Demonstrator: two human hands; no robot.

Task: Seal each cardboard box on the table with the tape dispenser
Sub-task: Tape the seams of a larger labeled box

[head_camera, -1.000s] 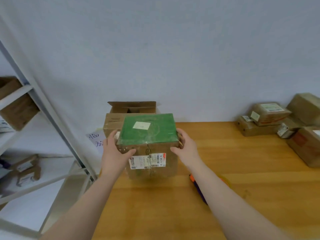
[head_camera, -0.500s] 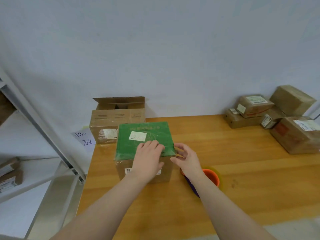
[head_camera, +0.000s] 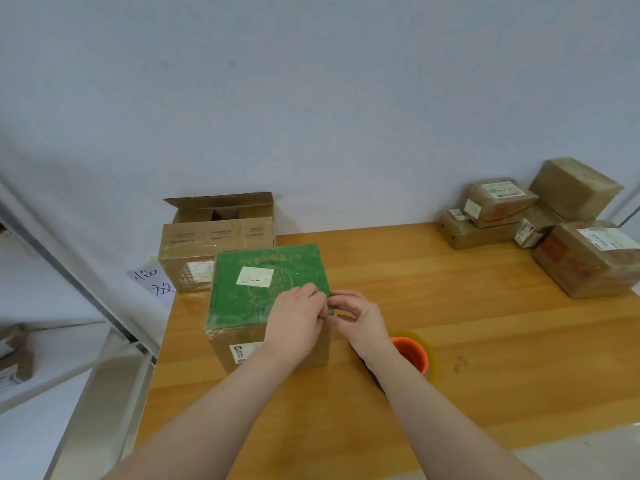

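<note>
The box (head_camera: 270, 292), green on top, stands left of centre in the frame, close to the tabletop's (head_camera: 467, 368) left edge, with an open carton (head_camera: 214, 244) just behind it at the wall. Right of it the wood runs bare as far as the parcels (head_camera: 585, 261) at the upper right. A rack (head_camera: 69, 268) slants along the left.

The left hand (head_camera: 294, 323) lies on the green top with its fingers bent over the near right corner, gripping it. The right hand (head_camera: 362, 317) pinches that same corner from the side, thumb and fingers closed on the edge.

The dispenser (head_camera: 410, 353) lies untouched below and right of the box, partly under the right wrist.

Half a second ago the left hand lay flatter and the right sat just off the box; now the two meet at the corner.
</note>
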